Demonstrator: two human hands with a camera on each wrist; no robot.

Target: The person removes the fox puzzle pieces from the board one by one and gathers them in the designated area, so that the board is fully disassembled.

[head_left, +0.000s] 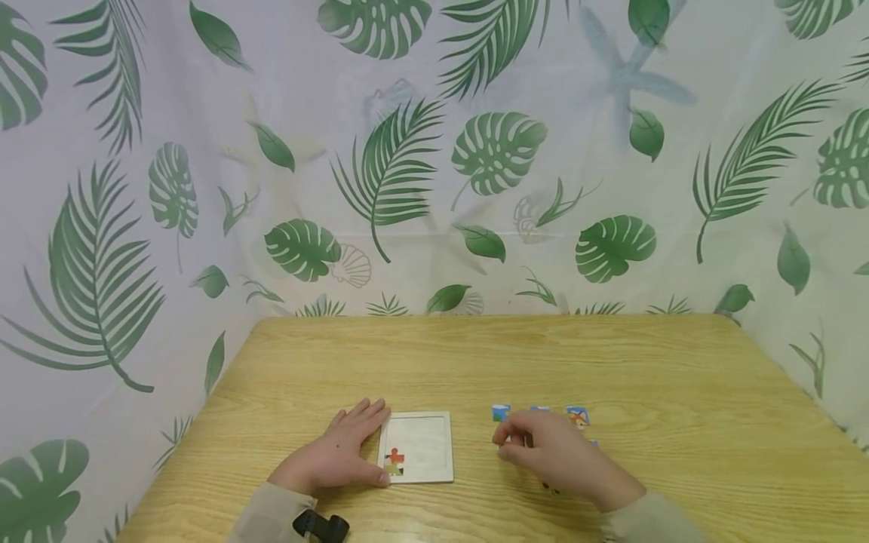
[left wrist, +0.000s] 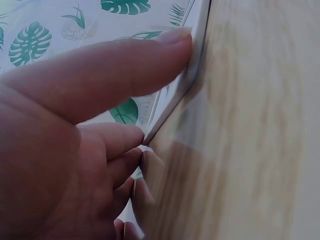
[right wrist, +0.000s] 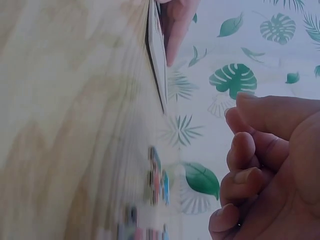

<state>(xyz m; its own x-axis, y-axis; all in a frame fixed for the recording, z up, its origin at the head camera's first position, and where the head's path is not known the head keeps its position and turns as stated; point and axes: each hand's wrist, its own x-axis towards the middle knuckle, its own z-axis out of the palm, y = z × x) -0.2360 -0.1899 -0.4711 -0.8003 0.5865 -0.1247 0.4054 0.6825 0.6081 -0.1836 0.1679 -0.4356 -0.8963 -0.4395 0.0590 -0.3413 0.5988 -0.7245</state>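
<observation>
My left hand (head_left: 349,445) rests at the left edge of a pale square puzzle tray (head_left: 424,434). The fingers lie straight on the table beside its upper left corner, and the thumb touches its lower left corner. Inside the tray, at the lower left, sit a red puzzle piece (head_left: 395,455) and a yellowish puzzle piece (head_left: 394,469). My right hand (head_left: 553,452) hovers right of the tray over loose puzzle pieces, fingers loosely bent. In the right wrist view, thumb and index fingertips (right wrist: 231,116) come close together, with nothing visible between them.
Several loose pieces lie around the right hand: a blue-green piece (head_left: 501,412), a piece with an orange figure (head_left: 578,417), others partly hidden under the hand. The wooden table (head_left: 475,354) meets a leaf-printed cloth (head_left: 421,286) behind. A black band (head_left: 321,526) circles the left wrist.
</observation>
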